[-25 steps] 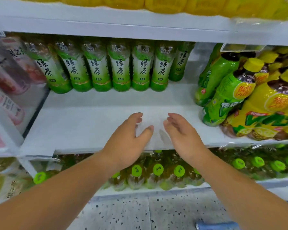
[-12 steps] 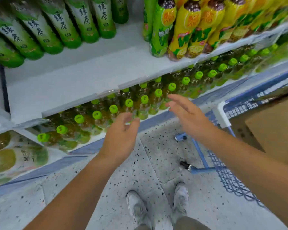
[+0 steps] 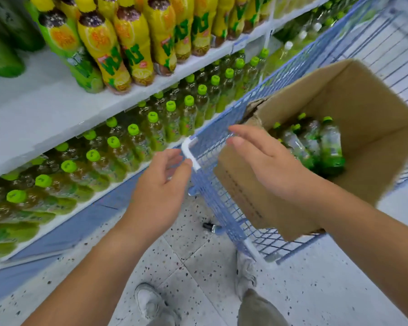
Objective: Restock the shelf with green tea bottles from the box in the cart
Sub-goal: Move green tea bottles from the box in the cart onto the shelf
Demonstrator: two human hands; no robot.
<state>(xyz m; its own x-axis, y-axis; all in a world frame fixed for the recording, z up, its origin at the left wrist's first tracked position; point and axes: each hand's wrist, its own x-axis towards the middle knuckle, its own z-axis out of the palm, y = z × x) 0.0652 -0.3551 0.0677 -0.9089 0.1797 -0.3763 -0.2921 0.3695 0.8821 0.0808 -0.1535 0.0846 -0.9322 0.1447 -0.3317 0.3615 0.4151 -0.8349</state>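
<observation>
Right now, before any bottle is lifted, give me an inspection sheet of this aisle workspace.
Surface: white shelf carries green bottles far left, yellow bottles further right.
Job's things: green tea bottles sit in the open cardboard box, inside the blue wire cart.
Clutter: nothing seen.
Grippers: left hand and right hand open, holding nothing, near the cart's corner.
Cables: nothing seen.
Surroundings: green-capped bottles ranked below that shelf; speckled floor; grey shoes.

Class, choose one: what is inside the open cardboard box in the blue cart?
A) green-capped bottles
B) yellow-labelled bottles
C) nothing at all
A: green-capped bottles stand packed together inside the cardboard box, which sits in the wire cart.
</observation>
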